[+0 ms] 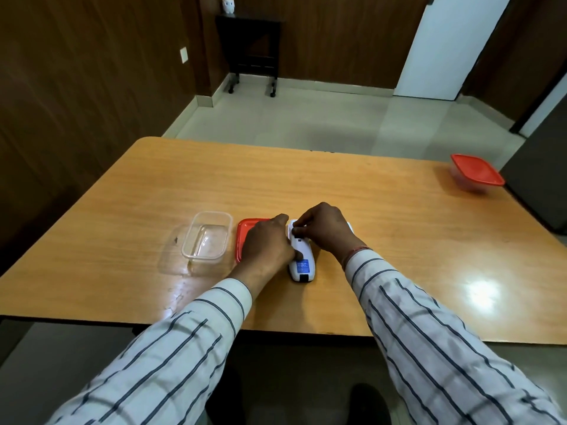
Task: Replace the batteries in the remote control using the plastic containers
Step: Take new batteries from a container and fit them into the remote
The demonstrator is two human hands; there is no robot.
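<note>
A white remote control (302,263) lies back side up on the wooden table (368,216), with a blue label near its near end. My left hand (267,243) grips its left side. The fingers of my right hand (325,230) press on its far end, at the battery cover. An open clear plastic container (207,236) stands to the left, and its red lid (245,237) lies flat between it and the remote, partly under my left hand. I cannot see any batteries.
A second clear container with a red lid on (475,173) sits at the far right table edge. A white object (349,227) peeks out behind my right hand. A dark cabinet (540,179) stands to the right of the table.
</note>
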